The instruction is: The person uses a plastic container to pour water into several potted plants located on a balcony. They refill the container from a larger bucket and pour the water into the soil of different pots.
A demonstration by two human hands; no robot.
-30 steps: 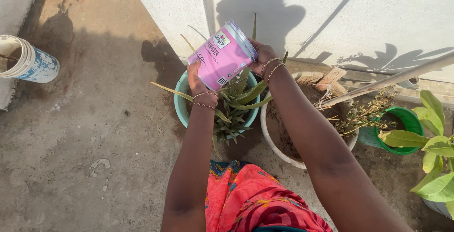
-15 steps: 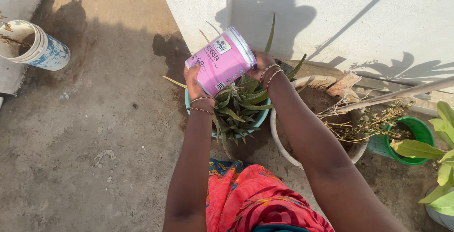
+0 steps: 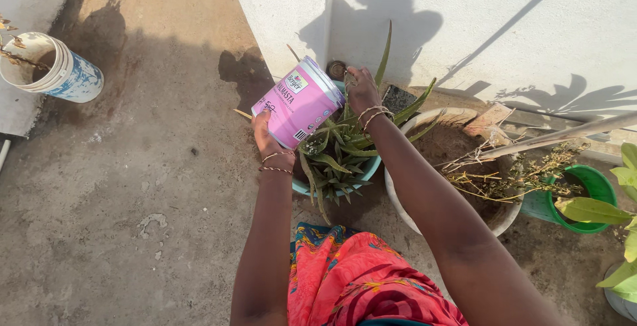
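Observation:
I hold a pink plastic bucket [image 3: 300, 103] tilted on its side above a teal pot [image 3: 369, 168] that holds a spiky aloe plant [image 3: 338, 150]. My left hand [image 3: 264, 135] grips the bucket's base end at the lower left. My right hand [image 3: 361, 91] is at the bucket's rim side, near the top of the aloe leaves; the bucket's white rim points up and right. Both wrists wear thin bangles.
A large white pot [image 3: 401, 200] of dry soil and dead twigs stands to the right, a green pot [image 3: 584, 196] beyond it. A white and blue bucket [image 3: 63, 74] sits at far left. A white wall [image 3: 464, 27] runs behind; concrete floor [image 3: 133, 200] lies to the left.
The bucket has stayed tilted over the aloe pot, with both hands on it. The view has shifted, so pots and hands sit slightly lower and further right in the picture.

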